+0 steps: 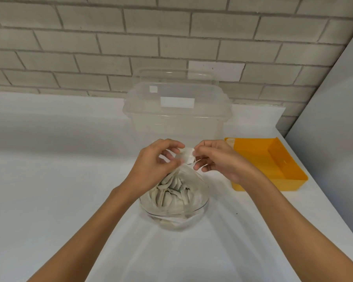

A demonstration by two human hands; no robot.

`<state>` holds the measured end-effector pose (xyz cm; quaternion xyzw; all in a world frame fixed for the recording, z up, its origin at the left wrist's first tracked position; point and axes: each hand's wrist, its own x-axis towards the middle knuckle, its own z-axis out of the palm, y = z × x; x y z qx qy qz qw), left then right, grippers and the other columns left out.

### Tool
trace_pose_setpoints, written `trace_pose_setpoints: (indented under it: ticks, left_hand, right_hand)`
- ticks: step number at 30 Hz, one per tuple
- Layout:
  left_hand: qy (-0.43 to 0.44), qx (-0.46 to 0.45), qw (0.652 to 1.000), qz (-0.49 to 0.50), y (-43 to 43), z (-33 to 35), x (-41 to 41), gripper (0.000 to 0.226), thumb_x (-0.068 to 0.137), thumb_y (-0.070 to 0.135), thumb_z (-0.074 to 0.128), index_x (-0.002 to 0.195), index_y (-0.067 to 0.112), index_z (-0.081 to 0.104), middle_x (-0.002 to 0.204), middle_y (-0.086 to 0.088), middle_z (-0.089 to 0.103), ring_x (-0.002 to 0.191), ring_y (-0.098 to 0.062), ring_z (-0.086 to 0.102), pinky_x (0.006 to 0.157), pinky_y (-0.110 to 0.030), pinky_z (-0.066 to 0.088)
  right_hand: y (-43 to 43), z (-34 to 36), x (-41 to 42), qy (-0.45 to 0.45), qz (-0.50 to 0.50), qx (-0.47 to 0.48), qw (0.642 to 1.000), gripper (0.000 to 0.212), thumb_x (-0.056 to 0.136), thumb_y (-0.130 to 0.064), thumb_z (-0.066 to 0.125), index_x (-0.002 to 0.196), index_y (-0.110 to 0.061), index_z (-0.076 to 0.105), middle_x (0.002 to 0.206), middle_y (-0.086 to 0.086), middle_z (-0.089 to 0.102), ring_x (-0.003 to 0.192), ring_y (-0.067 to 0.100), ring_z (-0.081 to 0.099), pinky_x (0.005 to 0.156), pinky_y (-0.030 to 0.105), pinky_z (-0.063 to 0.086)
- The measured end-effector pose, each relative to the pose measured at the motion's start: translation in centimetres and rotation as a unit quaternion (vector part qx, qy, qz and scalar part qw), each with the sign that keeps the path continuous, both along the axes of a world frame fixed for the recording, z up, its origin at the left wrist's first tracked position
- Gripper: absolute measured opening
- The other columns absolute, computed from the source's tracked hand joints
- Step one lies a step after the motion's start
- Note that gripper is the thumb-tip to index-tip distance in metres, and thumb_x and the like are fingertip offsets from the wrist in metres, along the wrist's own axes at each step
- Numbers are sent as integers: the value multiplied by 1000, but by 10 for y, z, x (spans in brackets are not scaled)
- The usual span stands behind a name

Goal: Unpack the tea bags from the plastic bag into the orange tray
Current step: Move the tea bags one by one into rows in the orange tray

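A clear plastic bag (pixel 194 202) full of several pale tea bags (pixel 171 195) stands on the white table in the middle of the view. Its neck is gathered into a twisted white knot (pixel 187 156) at the top. My left hand (pixel 155 161) pinches the knot from the left, and my right hand (pixel 216 159) pinches it from the right. The orange tray (pixel 273 159) lies to the right of the bag, partly behind my right hand, with its inside bare where it shows.
A large clear plastic tub (pixel 177 117) with a lid stands just behind the bag, against the brick wall (pixel 110 47). A grey wall panel (pixel 334 110) closes off the right side, and the table's right edge runs past the tray.
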<state>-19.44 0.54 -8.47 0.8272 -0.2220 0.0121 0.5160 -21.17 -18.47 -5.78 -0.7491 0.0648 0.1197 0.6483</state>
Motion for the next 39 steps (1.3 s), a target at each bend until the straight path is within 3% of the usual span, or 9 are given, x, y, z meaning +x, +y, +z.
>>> trace_pose_setpoints:
  ticks: [4,9,14,18,22,26,30,35,39]
  left_hand:
    - [-47,48,997,-35,-7,-5,-7,55,75,22,79,122,37,54,110,17,56,99,1,56,82,-13,44]
    - [-35,-14,999,13,-5,-14,-3,27,87,14,67,107,32,63,94,18,67,86,-2,63,78,-18,51]
    - [15,-12,998,67,17,-20,13,17,88,9,65,96,24,70,90,11,71,81,-3,65,76,-14,51]
    - [41,-28,994,95,30,-20,20,11,87,15,68,98,18,68,87,3,73,82,-3,68,75,-10,50]
    - [44,-39,992,114,34,-15,21,6,87,15,69,92,16,66,82,3,74,77,-3,68,69,-6,47]
    - [19,-10,993,114,38,-9,23,3,87,16,68,90,17,69,89,10,72,81,0,64,70,-6,46]
    - [19,19,993,111,38,0,31,4,86,20,69,87,22,73,89,16,71,80,-1,62,68,-4,43]
    - [12,24,995,92,18,19,42,4,85,25,71,88,26,74,92,15,71,71,-4,56,63,-4,40]
    - [0,18,998,54,-17,33,48,5,84,21,72,87,24,75,85,7,71,63,-2,48,62,-8,38]
  right_hand:
    - [7,-1,3,36,-3,68,997,9,87,-8,61,80,-9,66,68,3,64,57,15,55,55,24,44]
    - [15,-13,7,31,14,34,999,8,87,-15,67,89,-8,69,76,4,62,55,11,48,54,22,42]
    - [20,-35,10,-61,31,-159,985,11,86,-8,63,89,-14,71,74,-2,65,57,10,55,55,19,46]
    - [27,-56,18,-189,88,-353,912,26,88,-2,54,92,-22,71,85,-2,62,67,2,54,67,25,49]
    - [29,-71,26,-195,134,-473,849,23,91,-7,54,105,-20,66,103,0,51,92,17,54,70,29,42]
    - [26,-60,32,-199,110,-406,885,5,87,-20,64,91,-19,68,94,-3,56,78,10,54,70,22,43]
    - [14,-25,36,-158,90,-308,934,2,84,-14,66,84,-15,68,77,-4,66,70,8,62,57,6,40]
    - [-18,14,37,-119,80,-197,970,4,89,-10,64,90,-10,68,71,3,67,61,14,67,59,22,52]
    - [-59,39,37,-145,60,-250,956,14,88,-7,65,100,-11,71,75,6,68,62,11,65,59,22,54]
